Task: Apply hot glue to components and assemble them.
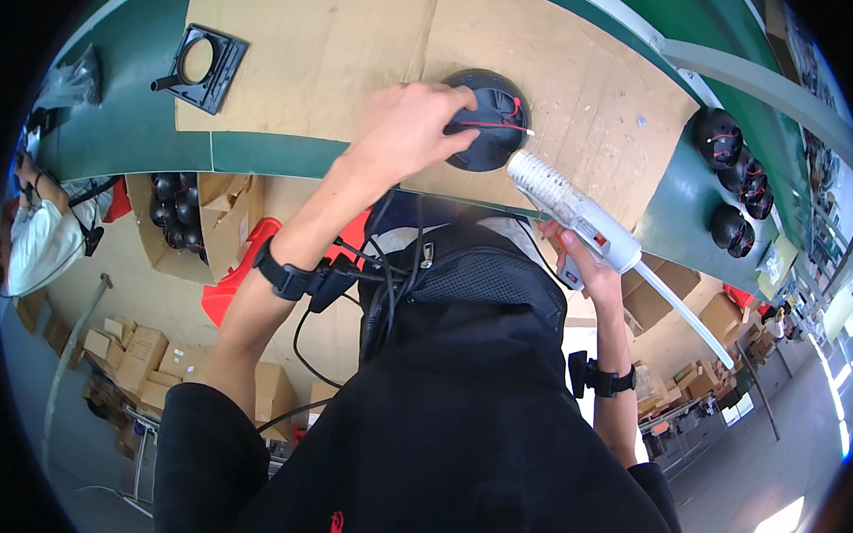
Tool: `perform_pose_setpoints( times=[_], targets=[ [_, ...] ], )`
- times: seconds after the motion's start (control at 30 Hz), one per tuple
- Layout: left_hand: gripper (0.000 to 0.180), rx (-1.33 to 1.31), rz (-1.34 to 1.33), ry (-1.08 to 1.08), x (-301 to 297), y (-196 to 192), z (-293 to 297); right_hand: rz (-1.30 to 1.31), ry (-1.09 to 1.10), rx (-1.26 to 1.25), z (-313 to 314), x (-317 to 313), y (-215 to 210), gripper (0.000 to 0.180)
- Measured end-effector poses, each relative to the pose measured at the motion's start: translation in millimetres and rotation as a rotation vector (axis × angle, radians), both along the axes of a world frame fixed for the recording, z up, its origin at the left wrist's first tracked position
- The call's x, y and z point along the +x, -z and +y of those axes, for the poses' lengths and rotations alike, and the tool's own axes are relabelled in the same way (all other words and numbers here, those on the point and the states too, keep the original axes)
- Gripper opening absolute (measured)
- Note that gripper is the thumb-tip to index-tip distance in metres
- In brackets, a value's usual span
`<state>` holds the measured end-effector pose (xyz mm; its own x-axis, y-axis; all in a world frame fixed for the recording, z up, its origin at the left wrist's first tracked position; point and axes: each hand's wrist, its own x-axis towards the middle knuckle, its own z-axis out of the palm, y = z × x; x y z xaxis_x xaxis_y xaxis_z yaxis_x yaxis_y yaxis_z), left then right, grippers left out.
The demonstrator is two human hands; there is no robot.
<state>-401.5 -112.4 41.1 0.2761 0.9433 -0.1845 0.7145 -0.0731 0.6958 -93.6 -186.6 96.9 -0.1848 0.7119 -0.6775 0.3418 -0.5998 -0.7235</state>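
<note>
My left hand [414, 127] grips the left rim of a round black plastic housing [487, 154], fingers curled over its edge. A thin red wire [492, 126] crosses the housing's recessed face and ends in a small white tip at its right side. In my right hand [586, 267] is a white hot glue gun [588, 220], fingers wrapped round its grey handle. Its nozzle end points up and left, close to the housing's lower right edge; I cannot tell whether they touch. A long white glue stick [688, 311] juts from the gun's back toward the lower right.
Cardboard [311, 65] covers part of the green bench [271, 155]. A square black frame with a round hole [208, 69] lies at the left. Several black round housings [722, 141] stand at the right. Below sits a carton of black parts [223, 236]; another person [47, 230] is at far left.
</note>
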Motion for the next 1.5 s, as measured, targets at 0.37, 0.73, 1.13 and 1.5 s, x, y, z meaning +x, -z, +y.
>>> perform_pose_setpoints(
  times=[0.37, 0.73, 1.13, 1.5],
  targets=[
    [0.012, 0.189, -0.168, -0.051, 0, -16, -35, -0.059, 0.047, 0.032, 11, -10, -10, 0.028],
    [0.027, 0.156, -0.326, -0.202, 11, -10, -58, -0.225, -0.132, 0.001, 51, -48, -22, 0.026],
    [0.026, 0.201, -0.258, -0.157, 0, -22, -63, -0.253, -0.244, 0.012, 64, -52, -26, 0.024],
    [0.031, 0.211, -0.216, 0.092, 9, -18, -64, -0.303, -0.312, 0.027, 67, -52, -26, 0.03]
  ],
)
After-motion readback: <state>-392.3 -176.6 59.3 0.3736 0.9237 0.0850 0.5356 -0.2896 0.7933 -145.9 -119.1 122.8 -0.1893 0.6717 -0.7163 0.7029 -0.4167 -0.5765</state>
